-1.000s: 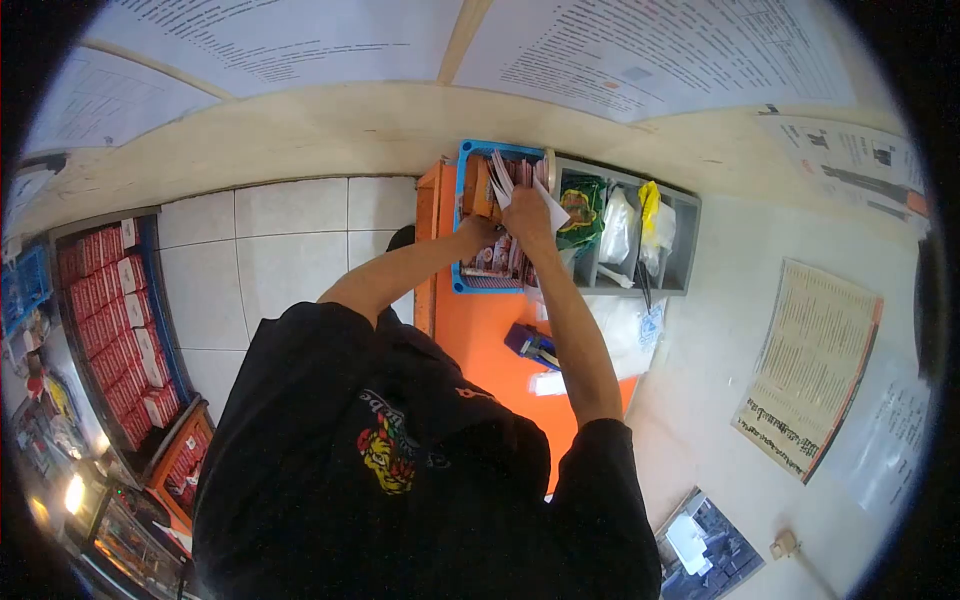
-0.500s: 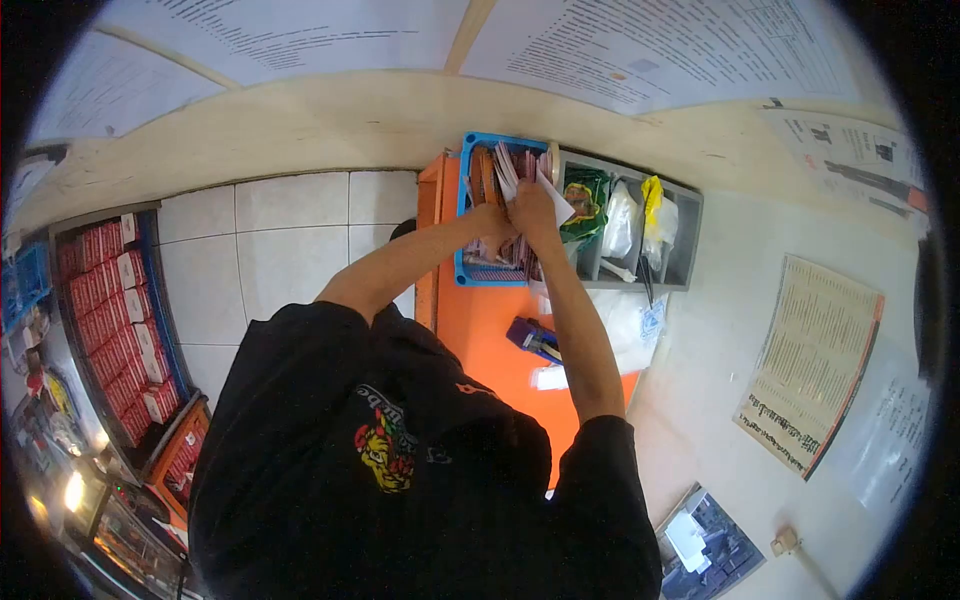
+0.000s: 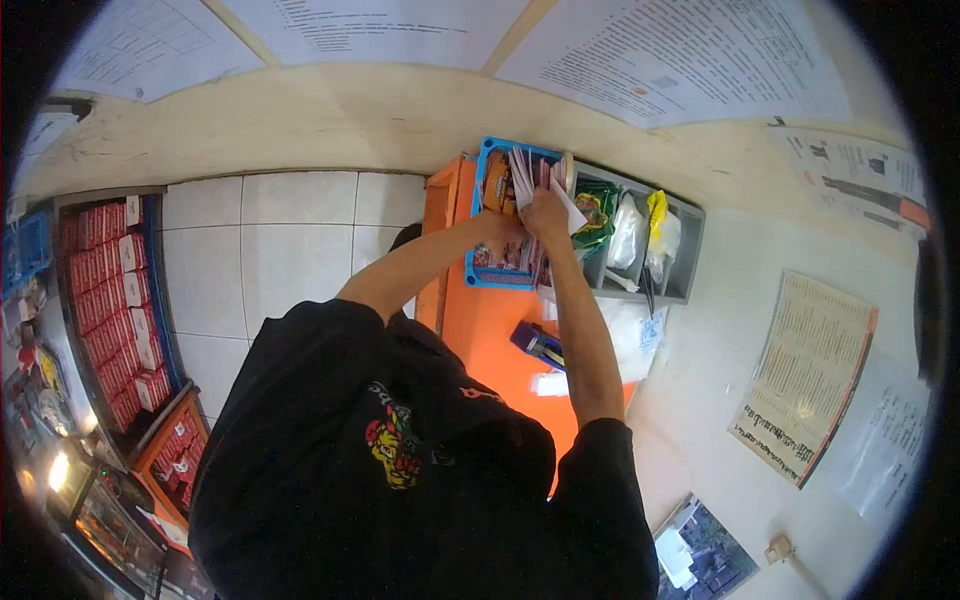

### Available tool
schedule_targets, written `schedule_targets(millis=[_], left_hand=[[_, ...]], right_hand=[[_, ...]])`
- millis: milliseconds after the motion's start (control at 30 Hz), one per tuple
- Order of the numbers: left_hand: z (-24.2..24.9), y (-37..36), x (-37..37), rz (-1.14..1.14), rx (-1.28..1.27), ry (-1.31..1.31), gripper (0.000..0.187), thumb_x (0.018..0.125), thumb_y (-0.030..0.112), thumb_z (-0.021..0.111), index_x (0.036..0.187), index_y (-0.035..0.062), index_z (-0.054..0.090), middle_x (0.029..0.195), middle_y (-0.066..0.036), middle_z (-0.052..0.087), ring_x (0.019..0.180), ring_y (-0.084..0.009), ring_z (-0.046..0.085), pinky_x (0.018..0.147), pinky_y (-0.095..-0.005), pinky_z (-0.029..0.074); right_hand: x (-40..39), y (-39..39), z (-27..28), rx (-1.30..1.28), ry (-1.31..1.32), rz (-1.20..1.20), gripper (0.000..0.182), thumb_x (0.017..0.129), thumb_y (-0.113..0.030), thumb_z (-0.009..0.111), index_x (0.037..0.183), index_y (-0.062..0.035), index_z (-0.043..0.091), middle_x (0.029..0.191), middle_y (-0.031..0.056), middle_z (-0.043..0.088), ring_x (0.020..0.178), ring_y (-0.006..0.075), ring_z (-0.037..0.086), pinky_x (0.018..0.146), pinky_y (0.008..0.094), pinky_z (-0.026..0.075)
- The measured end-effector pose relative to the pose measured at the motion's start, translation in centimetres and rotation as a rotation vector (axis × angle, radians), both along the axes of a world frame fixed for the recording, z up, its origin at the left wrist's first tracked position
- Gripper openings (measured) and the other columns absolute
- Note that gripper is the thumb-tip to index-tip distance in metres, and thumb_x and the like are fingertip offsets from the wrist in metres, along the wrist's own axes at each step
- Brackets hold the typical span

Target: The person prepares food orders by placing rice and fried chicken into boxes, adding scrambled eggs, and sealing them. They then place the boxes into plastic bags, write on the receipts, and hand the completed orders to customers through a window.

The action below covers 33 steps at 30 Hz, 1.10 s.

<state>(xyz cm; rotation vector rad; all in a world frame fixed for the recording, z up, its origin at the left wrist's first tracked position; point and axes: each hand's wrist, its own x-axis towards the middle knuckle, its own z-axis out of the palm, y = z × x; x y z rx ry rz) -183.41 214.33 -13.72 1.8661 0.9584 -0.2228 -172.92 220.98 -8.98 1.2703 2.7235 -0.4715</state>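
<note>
Both of my hands are inside a blue plastic basket (image 3: 478,180) filled with flat, thin packets. My right hand (image 3: 545,213) has its fingers curled at a bunch of white-edged packets (image 3: 521,175), with a white paper piece (image 3: 574,212) jutting out beside it. Close by on the left, my left hand (image 3: 500,230) reaches down among the packets; its fingers are mostly hidden. Orange-brown packets (image 3: 497,182) stand at the basket's left side, and pinkish ones (image 3: 525,257) lie at its near end.
A grey divided tray (image 3: 690,250) beside the basket holds a green bag (image 3: 594,213) and clear plastic bags (image 3: 625,232). On the orange table (image 3: 485,325) lie a dark stapler-like object (image 3: 537,342) and white plastic bags (image 3: 635,340). A rack of red-and-white boxes (image 3: 110,290) stands left.
The view has shifted slightly. My left hand has moved a little within the basket, and more of the orange-brown and pinkish packets show. My right hand stays at the white-edged packets.
</note>
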Motion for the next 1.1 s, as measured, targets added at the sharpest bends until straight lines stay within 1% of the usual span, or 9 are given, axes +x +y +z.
schedule_targets(millis=[67,200,267,433,500,600,933,1033,1100], left_hand=[[-0.8,-1.7,0.2,0.006,0.192,-0.059,0.072,0.054,0.035,0.085,0.121,0.0186,0.064,0.102,-0.009,0.068,0.104,-0.0266,0.06,0.086,-0.0444,0.05],[1.6,-0.7,-0.4,0.002,0.072,-0.019,0.074,0.054,0.038,0.085,0.122,0.0189,0.064,0.112,-0.011,0.065,0.108,-0.0281,0.058,0.089,-0.0436,0.049],[1.3,0.6,-0.6,0.037,0.208,0.084,0.076,0.056,0.038,0.086,0.124,0.0147,0.062,0.12,-0.013,0.063,0.113,-0.0309,0.056,0.095,-0.0423,0.047],[0.8,2.3,-0.3,0.058,0.169,0.01,0.076,0.056,0.039,0.086,0.124,0.0141,0.061,0.121,-0.013,0.063,0.113,-0.0313,0.056,0.095,-0.0421,0.046],[0.9,2.5,-0.2,0.059,0.144,-0.014,0.076,0.056,0.039,0.086,0.124,0.0138,0.061,0.121,-0.013,0.062,0.113,-0.0314,0.056,0.095,-0.042,0.046],[0.7,2.5,-0.3,0.072,0.134,-0.03,0.076,0.057,0.039,0.086,0.124,0.0134,0.061,0.121,-0.014,0.062,0.113,-0.0316,0.055,0.096,-0.0418,0.046],[-0.9,3.9,-0.4,0.173,0.158,-0.085,0.076,0.058,0.04,0.086,0.124,0.0121,0.061,0.122,-0.014,0.062,0.114,-0.0324,0.055,0.097,-0.0413,0.045],[-1.7,4.3,-0.4,0.213,0.181,-0.121,0.076,0.058,0.041,0.086,0.124,0.0117,0.061,0.122,-0.014,0.062,0.114,-0.0326,0.055,0.097,-0.0412,0.045],[-2.1,4.4,-0.5,0.241,0.2,-0.144,0.076,0.058,0.041,0.086,0.124,0.0114,0.061,0.122,-0.015,0.062,0.115,-0.0327,0.055,0.097,-0.0411,0.045]], right_hand=[[-0.2,-0.2,-0.2,0.02,-0.011,-0.001,0.022,0.074,-0.019,0.065,0.082,0.0022,0.063,0.082,0.026,0.065,0.083,0.0443,0.064,0.075,0.0513,0.052],[-0.2,-0.5,0.1,0.045,-0.068,0.053,0.021,0.077,-0.02,0.064,0.082,0.0002,0.063,0.084,0.023,0.066,0.083,0.0425,0.065,0.074,0.0503,0.053],[-0.2,-0.3,-0.3,0.065,-0.054,0.043,0.022,0.077,-0.021,0.065,0.082,0.0003,0.063,0.084,0.0227,0.066,0.082,0.0424,0.065,0.074,0.05,0.053],[0.1,1.0,-0.6,0.127,-0.026,0.085,0.019,0.08,-0.017,0.061,0.086,0.0001,0.066,0.083,0.0235,0.067,0.08,0.0401,0.067,0.07,0.0497,0.054],[0.3,1.5,-2.0,0.093,-0.008,-0.057,0.025,0.079,-0.027,0.067,0.077,-0.0027,0.065,0.083,0.0201,0.067,0.082,0.0383,0.065,0.074,0.0487,0.052],[0.1,1.2,-0.5,0.061,-0.035,-0.048,0.025,0.08,-0.029,0.067,0.077,-0.0036,0.065,0.084,0.0184,0.068,0.083,0.0375,0.065,0.073,0.0477,0.052],[-0.1,0.1,1.5,-0.023,0.156,-0.118,0.024,0.089,-0.025,0.06,0.086,-0.0018,0.064,0.087,0.0216,0.067,0.082,0.0406,0.064,0.072,0.049,0.05],[0.0,-0.1,0.8,0.028,0.221,-0.148,0.026,0.092,-0.026,0.055,0.087,-0.0015,0.063,0.088,0.0231,0.066,0.083,0.0426,0.063,0.073,0.0501,0.05],[0.7,0.0,-0.9,0.175,0.27,-0.049,0.027,0.093,-0.026,0.053,0.089,-0.0014,0.063,0.088,0.0233,0.066,0.083,0.0437,0.063,0.074,0.0509,0.05]])
